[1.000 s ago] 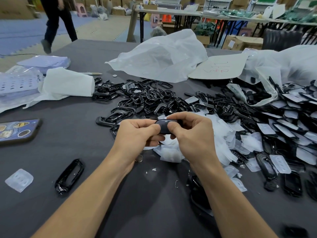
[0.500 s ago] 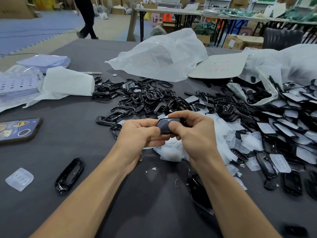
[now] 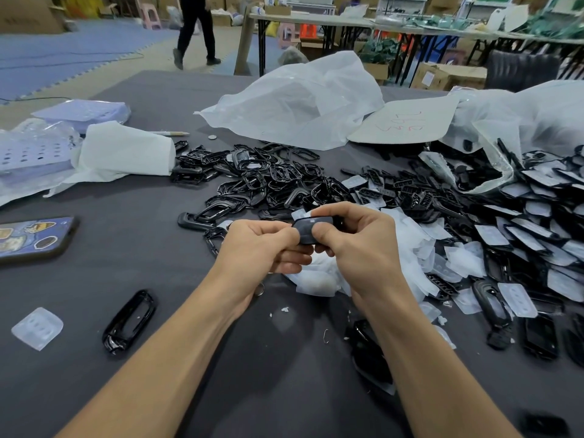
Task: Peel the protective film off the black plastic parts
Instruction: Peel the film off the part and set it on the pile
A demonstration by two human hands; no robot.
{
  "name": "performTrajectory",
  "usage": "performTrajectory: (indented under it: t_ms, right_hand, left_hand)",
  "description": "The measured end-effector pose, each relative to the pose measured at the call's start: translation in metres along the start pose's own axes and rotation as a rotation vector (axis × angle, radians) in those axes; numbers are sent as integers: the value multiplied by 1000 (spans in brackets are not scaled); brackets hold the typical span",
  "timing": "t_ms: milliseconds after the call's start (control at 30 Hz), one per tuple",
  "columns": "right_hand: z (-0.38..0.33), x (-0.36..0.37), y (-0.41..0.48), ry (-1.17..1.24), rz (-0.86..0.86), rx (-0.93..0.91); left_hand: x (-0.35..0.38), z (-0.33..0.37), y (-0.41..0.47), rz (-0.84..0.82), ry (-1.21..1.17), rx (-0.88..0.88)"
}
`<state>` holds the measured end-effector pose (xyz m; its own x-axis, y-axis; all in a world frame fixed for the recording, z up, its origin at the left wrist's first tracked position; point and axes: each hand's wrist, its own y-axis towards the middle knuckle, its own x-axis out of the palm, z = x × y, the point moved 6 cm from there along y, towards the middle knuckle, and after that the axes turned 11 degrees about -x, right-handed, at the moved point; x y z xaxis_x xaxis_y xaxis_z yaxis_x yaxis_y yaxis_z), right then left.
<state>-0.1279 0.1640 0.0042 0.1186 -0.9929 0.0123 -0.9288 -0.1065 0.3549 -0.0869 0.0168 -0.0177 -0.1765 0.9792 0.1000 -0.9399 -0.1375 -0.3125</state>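
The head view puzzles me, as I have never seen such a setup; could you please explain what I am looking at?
There is no machine here. A person wears one wide-angle camera on the head, looking forward and down, so the two forearms are their own. The left hand and right hand together pinch one small black plastic part above the dark table. Behind the hands lies a heap of black frames. Beside the right hand is a mound of pale peeled film, and further right are many film-covered parts. A phone lies at the left edge, a lone frame near the left forearm, and a big clear bag at the back.
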Motion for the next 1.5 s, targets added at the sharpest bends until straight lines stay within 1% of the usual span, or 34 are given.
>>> performTrajectory:
  t_ms: [233, 367, 500, 700, 833, 1000, 1133, 1500]
  right_hand:
    - [1, 3, -3, -46, -13, 16]
    - [2, 3, -2, -52, -27, 20]
    - [3, 2, -1, -45, -23, 35]
    - [3, -4, 0, 18, 3, 43]
    - [4, -4, 0, 50, 11, 63]
    - [5, -3, 1, 20, 10, 52]
    - [7, 0, 1, -5, -9, 62]
    - [6, 1, 0, -26, -44, 82]
  left_hand:
    - [-2, 1, -1, 72, -3, 27]
    - [-3, 1, -2, 80, 1, 42]
    - [-2, 0, -1, 48, -6, 34]
    - [4, 0, 0, -64, -33, -10]
    - [4, -1, 0, -72, -16, -3]
    - [3, 0, -2, -4, 5, 43]
    - [3, 2, -2, 49, -6, 42]
    - [-2, 0, 2, 102, 71, 105]
